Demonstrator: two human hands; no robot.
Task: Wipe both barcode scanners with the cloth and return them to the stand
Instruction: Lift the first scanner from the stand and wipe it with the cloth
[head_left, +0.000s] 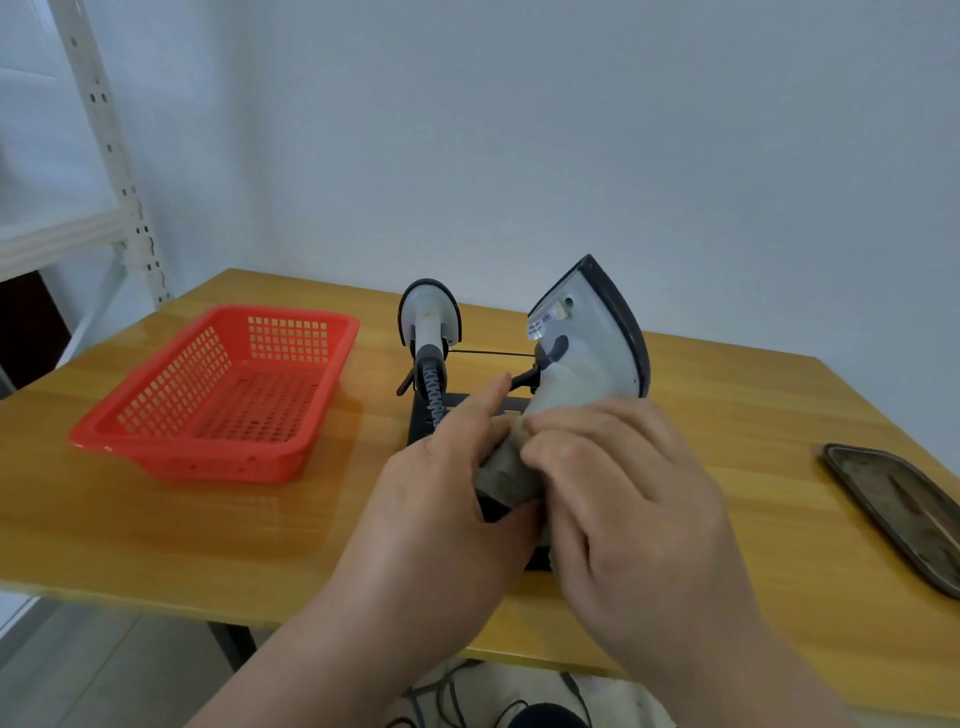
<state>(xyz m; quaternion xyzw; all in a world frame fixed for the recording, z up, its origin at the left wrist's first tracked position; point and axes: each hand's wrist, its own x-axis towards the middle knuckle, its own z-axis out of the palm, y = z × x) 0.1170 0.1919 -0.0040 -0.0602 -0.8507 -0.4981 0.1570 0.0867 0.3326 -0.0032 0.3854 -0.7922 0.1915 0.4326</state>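
I grip one scanner (592, 332) by its handle in my left hand (436, 483), head up above the desk (156, 519), while my right hand (623, 493) pinches the cloth (511, 467) around that handle. The other scanner (430, 322) sits upright in the stand (421, 421) just behind, beside a red basket (218, 395).

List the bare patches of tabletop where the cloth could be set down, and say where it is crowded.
Free: the wooden table in front of the red basket, and the stretch between the hands and the dark tray on the right. Crowded: the middle, where both hands, left and right, work a cloth on one scanner over the stand.
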